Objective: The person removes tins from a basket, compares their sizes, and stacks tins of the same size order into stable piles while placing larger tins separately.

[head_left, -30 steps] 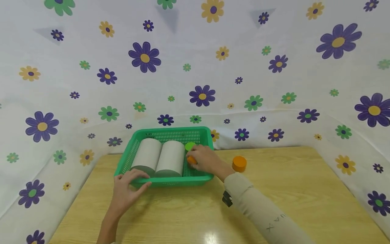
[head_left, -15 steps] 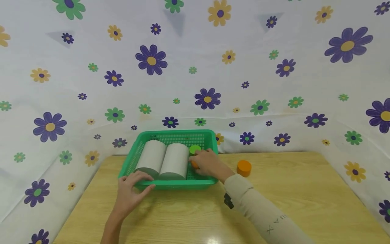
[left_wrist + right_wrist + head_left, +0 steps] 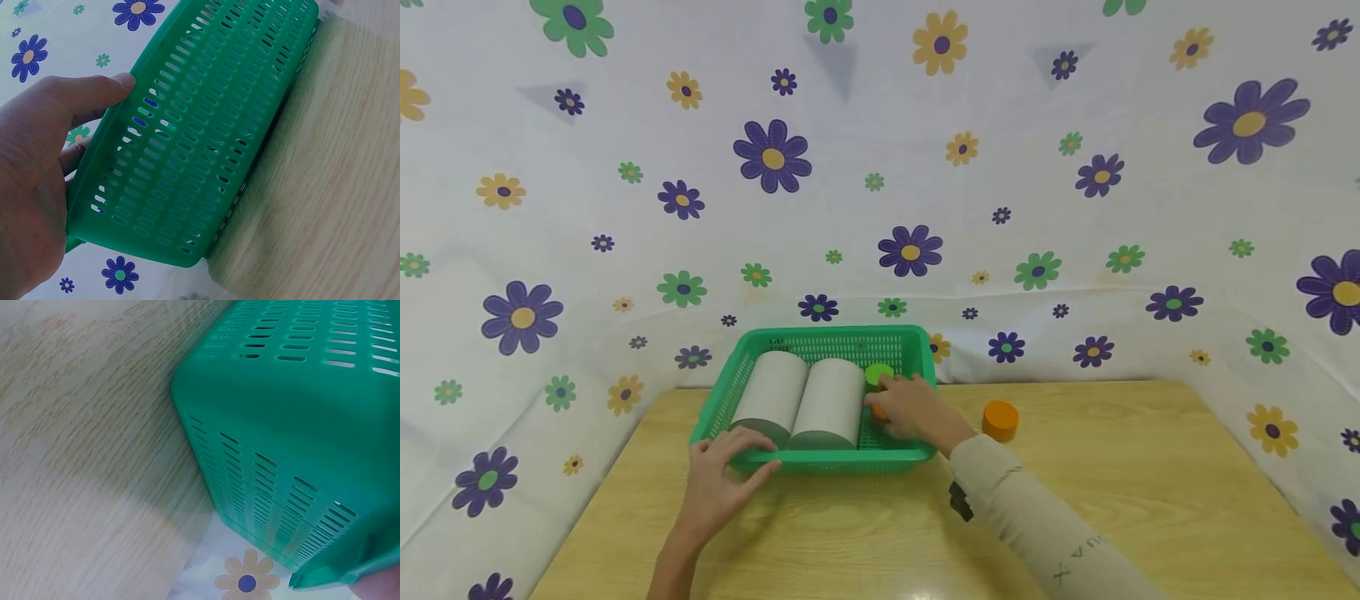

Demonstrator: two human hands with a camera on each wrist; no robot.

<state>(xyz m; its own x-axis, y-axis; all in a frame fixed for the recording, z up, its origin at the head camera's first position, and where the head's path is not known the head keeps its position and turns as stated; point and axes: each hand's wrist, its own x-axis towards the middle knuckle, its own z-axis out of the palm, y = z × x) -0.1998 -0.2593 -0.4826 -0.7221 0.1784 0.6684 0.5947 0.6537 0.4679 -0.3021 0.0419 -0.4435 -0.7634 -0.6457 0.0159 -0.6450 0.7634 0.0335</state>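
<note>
Place: tabletop booth, wider building cannot be told | Far, left and right: white flower-print sheet [image 3: 850, 212] as walls | Near: wood-grain table [image 3: 1135, 483] inside them

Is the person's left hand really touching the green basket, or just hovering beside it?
Touching. The left wrist view shows the left hand pinching the green basket at its rim, thumb on the outer side, other fingers passing behind.
</note>
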